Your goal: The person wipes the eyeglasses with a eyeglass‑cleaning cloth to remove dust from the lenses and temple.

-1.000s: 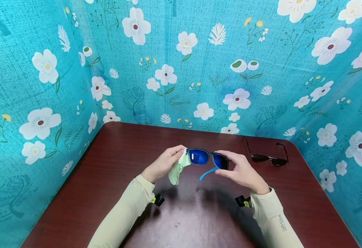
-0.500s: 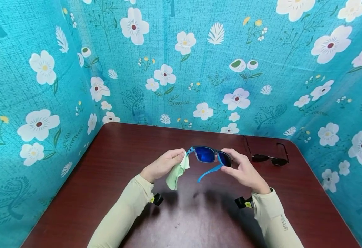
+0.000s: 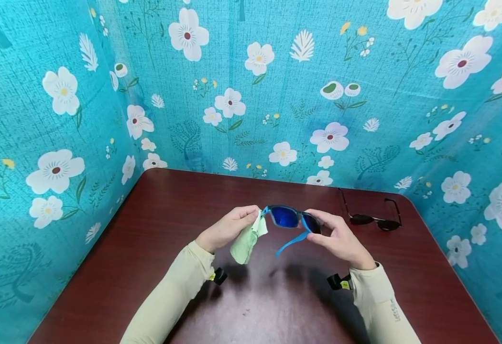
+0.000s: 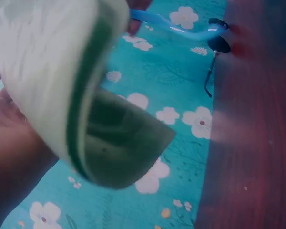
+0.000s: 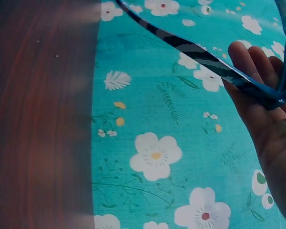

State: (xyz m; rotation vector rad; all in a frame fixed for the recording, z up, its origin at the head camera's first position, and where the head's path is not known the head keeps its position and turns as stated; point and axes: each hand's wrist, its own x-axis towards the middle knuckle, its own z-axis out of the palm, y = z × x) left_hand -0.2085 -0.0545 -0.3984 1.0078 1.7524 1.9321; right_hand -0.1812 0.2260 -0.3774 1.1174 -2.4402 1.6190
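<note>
In the head view, a pair of blue-lensed sunglasses (image 3: 284, 217) is held up above the table, one blue temple (image 3: 291, 242) hanging down toward the viewer. My right hand (image 3: 339, 239) grips them at the right lens and hinge, thumb below and fingers on top. Between the thumb and fingers of my left hand (image 3: 227, 230) a pale green cloth (image 3: 245, 246) is pinched at the left temple, just behind its hinge; most of that temple is hidden. The cloth (image 4: 47, 71) hangs large and blurred in the left wrist view. A dark-patterned temple (image 5: 195, 51) crosses the right wrist view.
Dark sunglasses (image 3: 373, 221) lie with unfolded temples at the back right of the reddish-brown table (image 3: 190, 196). A flowered turquoise curtain (image 3: 251, 134) surrounds the table's back and sides. Black wrist cameras are strapped beneath both forearms.
The cloth has gone from the left lens edge to the left temple, baring the blue near its hinge. The sunglasses and right hand have shifted slightly right; the dark sunglasses have stayed put.
</note>
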